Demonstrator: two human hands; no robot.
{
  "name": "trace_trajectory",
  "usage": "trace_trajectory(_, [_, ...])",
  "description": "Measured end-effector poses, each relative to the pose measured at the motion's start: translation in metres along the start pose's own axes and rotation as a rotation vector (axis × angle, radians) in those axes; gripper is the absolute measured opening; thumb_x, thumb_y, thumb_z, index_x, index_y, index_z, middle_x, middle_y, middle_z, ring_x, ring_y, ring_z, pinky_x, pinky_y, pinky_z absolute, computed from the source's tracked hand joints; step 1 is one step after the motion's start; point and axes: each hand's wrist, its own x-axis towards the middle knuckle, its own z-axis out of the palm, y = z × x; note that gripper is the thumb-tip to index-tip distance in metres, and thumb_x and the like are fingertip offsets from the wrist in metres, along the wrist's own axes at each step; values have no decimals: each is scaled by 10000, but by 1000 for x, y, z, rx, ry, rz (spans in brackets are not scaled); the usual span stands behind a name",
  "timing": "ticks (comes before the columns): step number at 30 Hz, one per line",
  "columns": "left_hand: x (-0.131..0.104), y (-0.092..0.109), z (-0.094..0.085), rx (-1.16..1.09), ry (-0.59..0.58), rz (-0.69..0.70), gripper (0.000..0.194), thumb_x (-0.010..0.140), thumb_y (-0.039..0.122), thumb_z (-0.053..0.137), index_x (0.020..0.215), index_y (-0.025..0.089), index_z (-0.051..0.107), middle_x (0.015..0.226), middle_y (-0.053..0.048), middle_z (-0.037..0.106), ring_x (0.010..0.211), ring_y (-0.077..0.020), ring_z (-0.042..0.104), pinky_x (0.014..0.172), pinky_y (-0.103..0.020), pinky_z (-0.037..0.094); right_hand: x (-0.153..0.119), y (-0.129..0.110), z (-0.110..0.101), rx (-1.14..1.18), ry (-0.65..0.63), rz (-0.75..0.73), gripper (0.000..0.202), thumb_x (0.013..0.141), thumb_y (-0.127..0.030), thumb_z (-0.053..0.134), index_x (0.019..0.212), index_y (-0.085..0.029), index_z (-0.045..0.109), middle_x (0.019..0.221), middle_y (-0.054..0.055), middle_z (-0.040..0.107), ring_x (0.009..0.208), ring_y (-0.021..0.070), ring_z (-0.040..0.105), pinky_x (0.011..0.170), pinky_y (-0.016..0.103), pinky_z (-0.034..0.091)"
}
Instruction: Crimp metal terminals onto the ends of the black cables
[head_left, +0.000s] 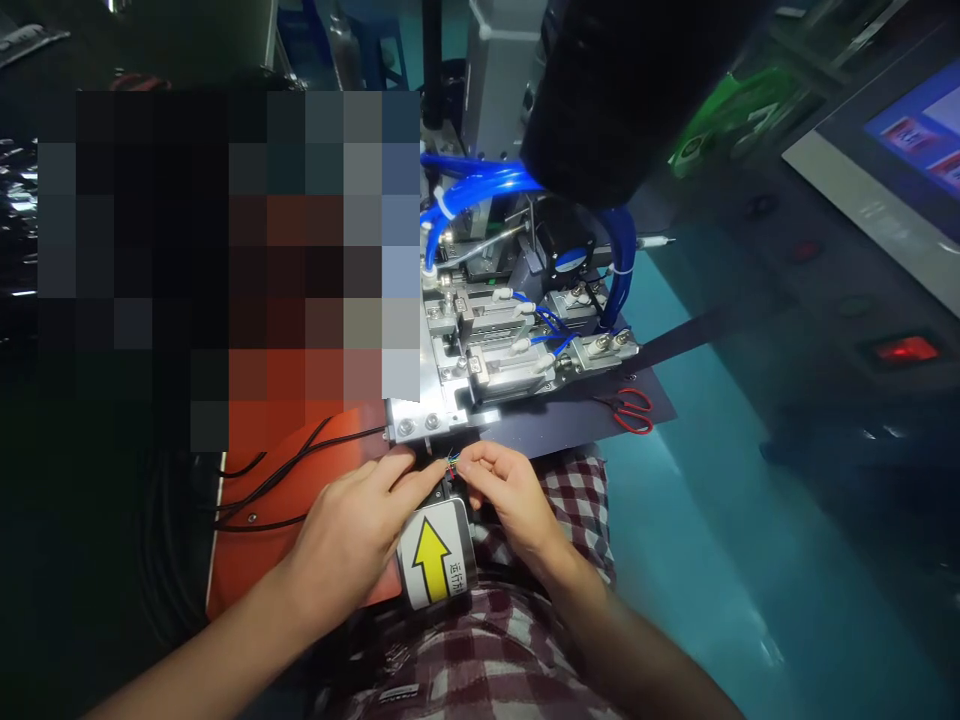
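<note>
Small multicoloured wires (451, 463) fan out at the machine's front edge above a yellow arrow label (432, 562), between the left hand (358, 515) and right hand (507, 485), each grip's exact closure unclear.

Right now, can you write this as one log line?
left hand: fingers at coloured wires | right hand: fingers pinching same wires | yellow arrow: points away from person | red-handled scissors: on dark sheet
</note>
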Motion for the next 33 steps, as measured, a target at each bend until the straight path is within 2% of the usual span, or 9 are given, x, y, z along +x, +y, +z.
trace_trajectory(9, [0, 0, -1, -8, -1, 9, 346, 887, 137, 366, 1174, 168, 558, 855, -83, 588, 666, -203, 597, 537, -306, 505, -1, 6, 6, 138, 22, 37, 172, 730, -289, 654, 679, -151, 564, 442, -70, 463, 426, 70, 356, 451, 197, 254])
trace_trajectory(15, [0, 0, -2, 1, -9, 13, 348, 893, 146, 362, 1179, 171, 559, 848, -81, 588, 670, -200, 599, 543, -303, 507, -1, 6, 6, 62, 41, -4, 193, 725, -317, 658, 689, -156, 557, 458, -64, 475, 428, 81, 394, 445, 202, 280])
trace_trajectory(21, [1, 0, -2, 7, 6, 18, 343, 901, 162, 348, 1166, 162, 567, 842, -82, 583, 645, -199, 596, 524, -305, 497, -1, 0, 0, 4, 21, -10, 201, 774, -338, 613, 709, -155, 560, 489, -49, 493, 451, 91, 427, 464, 209, 306])
trace_trajectory(27, [2, 0, -3, 5, 17, 26, 344, 906, 158, 331, 1156, 166, 567, 836, -75, 584, 644, -188, 594, 521, -284, 485, 1, -4, 0, -22, 35, -16, 161, 710, -299, 647, 696, -157, 572, 518, -48, 495, 454, 91, 430, 452, 210, 320])
trace_trajectory(33, [1, 0, -3, -6, 15, 30, 338, 911, 167, 334, 1168, 164, 553, 861, -76, 589, 674, -185, 601, 550, -280, 491, 3, 0, 0, 22, 7, 0, 175, 701, -307, 665, 687, -162, 568, 519, -56, 482, 447, 83, 411, 441, 205, 316])
